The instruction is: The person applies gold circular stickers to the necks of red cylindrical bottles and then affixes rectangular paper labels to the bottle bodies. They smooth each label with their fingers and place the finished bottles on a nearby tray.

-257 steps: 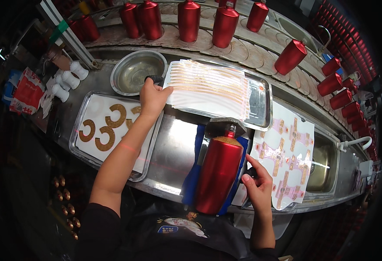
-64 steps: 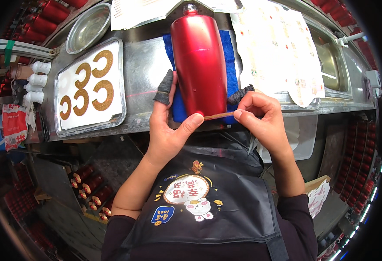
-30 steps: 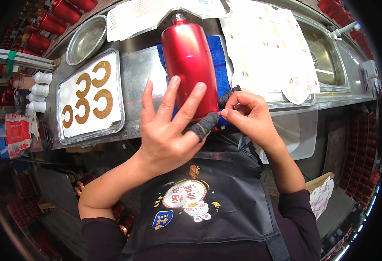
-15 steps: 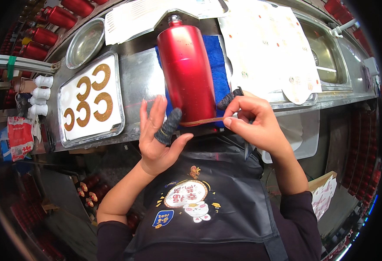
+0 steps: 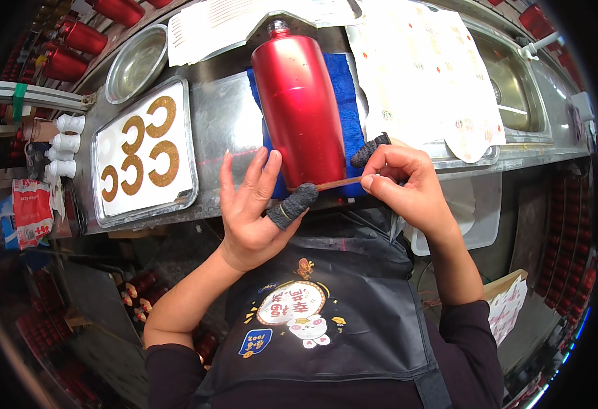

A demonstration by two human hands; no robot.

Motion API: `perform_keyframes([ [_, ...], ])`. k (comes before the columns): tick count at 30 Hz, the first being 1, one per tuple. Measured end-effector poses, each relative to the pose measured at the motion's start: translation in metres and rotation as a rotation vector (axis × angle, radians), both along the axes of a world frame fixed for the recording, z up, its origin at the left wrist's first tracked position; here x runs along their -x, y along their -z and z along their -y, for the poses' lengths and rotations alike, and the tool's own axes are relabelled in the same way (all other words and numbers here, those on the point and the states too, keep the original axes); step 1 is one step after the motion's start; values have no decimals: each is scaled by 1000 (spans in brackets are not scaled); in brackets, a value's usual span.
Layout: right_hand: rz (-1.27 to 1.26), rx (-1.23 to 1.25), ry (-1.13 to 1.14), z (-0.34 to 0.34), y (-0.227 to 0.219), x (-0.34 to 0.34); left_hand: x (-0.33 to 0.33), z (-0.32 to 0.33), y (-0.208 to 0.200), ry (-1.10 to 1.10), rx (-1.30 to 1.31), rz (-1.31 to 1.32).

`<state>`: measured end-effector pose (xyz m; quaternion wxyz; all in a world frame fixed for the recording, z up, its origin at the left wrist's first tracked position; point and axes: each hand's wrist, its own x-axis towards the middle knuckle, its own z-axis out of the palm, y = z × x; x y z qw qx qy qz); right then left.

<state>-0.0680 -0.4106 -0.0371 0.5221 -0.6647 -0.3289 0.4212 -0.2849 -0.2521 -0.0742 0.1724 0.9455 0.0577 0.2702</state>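
I judge the strip (image 5: 340, 183) light, limp, tearable, best held by ends: right hand (image 5: 410, 185) pinches right end, left hand (image 5: 251, 219) spread beside bottle (image 5: 302, 112).

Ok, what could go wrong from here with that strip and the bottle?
The thin strip might twist or tear if the right hand, which pinches one end, pulls too hard. The red bottle could shift if knocked, as its base lies near the front edge of the counter.
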Motion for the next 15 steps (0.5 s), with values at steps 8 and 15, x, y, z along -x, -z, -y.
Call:
perform_keyframes([
  [8,-67,-14,8,-6,7,2,-27,11,-21,-70,-155,41],
  [15,39,7,-25,-9,7,6,-37,8,-5,-158,88,124],
])
